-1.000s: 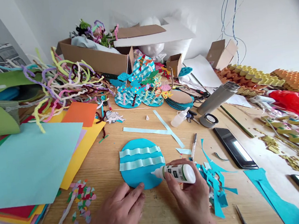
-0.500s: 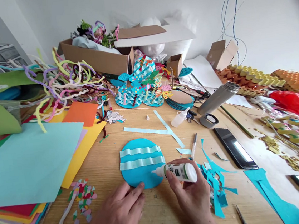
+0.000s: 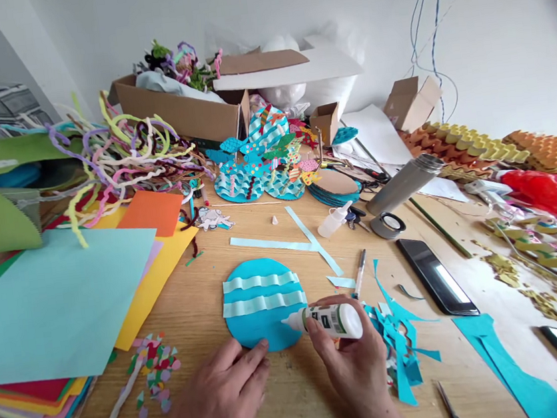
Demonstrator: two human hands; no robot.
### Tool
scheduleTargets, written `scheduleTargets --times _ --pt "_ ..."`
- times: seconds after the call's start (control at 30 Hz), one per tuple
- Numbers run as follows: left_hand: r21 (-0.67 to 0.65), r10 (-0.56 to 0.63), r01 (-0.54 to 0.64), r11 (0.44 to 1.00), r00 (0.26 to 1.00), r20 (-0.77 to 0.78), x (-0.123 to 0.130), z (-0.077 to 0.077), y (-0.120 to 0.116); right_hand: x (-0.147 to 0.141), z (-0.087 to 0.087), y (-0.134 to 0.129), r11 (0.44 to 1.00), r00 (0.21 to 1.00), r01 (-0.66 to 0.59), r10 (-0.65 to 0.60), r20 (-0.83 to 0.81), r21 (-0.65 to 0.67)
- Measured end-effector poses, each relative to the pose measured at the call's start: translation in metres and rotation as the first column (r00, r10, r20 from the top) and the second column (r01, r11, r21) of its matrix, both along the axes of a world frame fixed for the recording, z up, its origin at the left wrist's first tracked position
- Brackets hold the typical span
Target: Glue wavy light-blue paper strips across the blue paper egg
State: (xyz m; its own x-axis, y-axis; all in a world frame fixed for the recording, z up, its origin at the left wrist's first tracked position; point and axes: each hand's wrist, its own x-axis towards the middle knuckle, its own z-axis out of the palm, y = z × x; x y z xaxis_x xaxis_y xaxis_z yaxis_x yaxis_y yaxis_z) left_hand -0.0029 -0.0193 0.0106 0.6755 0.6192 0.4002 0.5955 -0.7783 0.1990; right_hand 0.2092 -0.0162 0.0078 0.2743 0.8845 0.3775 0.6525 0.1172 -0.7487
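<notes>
A round blue paper disc (image 3: 267, 330) lies on the table with two wavy pale-blue paper strips (image 3: 265, 303) across its upper half. At its lower edge my left hand (image 3: 221, 390) rests with fingers stretched out, the fingertips touching the rim. My right hand (image 3: 354, 368) is wrapped round a white glue bottle (image 3: 346, 321), tipped nearly level. The nozzle points left, over the disc's right part below the lower strip; whether it touches the paper I cannot tell. Beyond the disc lie two flat pale-blue strips (image 3: 272, 243), crossing at one end.
Coloured paper sheets (image 3: 62, 301) and paper confetti (image 3: 159, 377) lie to the left. On the right are blue paper scraps (image 3: 402, 349), a pen (image 3: 360, 273), a phone (image 3: 437, 275) and a grey flask (image 3: 404, 184). Pipe cleaners (image 3: 121, 153) and a cardboard box (image 3: 181, 109) stand behind.
The glue bottle in my right hand has shifted slightly left over the disc. My left hand and the disc have stayed practically in place.
</notes>
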Motion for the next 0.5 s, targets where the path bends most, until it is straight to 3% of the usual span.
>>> scheduleTargets --times 0.5 --pt "0.019 0.007 -0.007 1.000 1.000 0.008 0.0003 -0.0070 -0.0007 -0.0023 0.0006 0.0003 1.000 0.999 0.017 -0.017 -0.034 -0.008"
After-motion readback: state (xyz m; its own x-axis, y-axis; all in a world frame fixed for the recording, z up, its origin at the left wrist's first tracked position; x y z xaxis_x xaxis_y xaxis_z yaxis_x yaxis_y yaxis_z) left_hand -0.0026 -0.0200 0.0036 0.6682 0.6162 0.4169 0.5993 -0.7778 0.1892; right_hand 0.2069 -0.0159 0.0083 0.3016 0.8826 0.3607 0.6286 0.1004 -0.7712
